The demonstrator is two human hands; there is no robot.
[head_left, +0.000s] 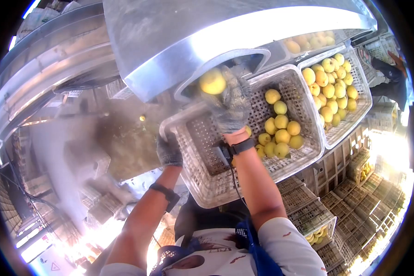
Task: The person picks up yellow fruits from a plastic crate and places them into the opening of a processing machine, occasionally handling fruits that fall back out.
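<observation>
My right hand (230, 103), in a grey knit glove, reaches over the crate to the metal chute mouth (257, 56). Its fingers close around a round yellow fruit (212, 81), which looks like a peach; part of the grip is hidden. Below it a white perforated plastic crate (195, 193) tilts towards me, with several yellow fruits (282, 135) gathered on its right side. My left hand (169, 151), also gloved, is closed on the crate's left rim, fingertips partly hidden. Both wrists wear dark bands.
A second crate (347, 131) full of yellow fruit adjoins on the right. Above stands a large metal machine housing (170, 60). Stacked crates (303, 207) fill the lower right. A person's arm and dark clothing (391, 76) show at far right. One fruit (142, 118) lies at left.
</observation>
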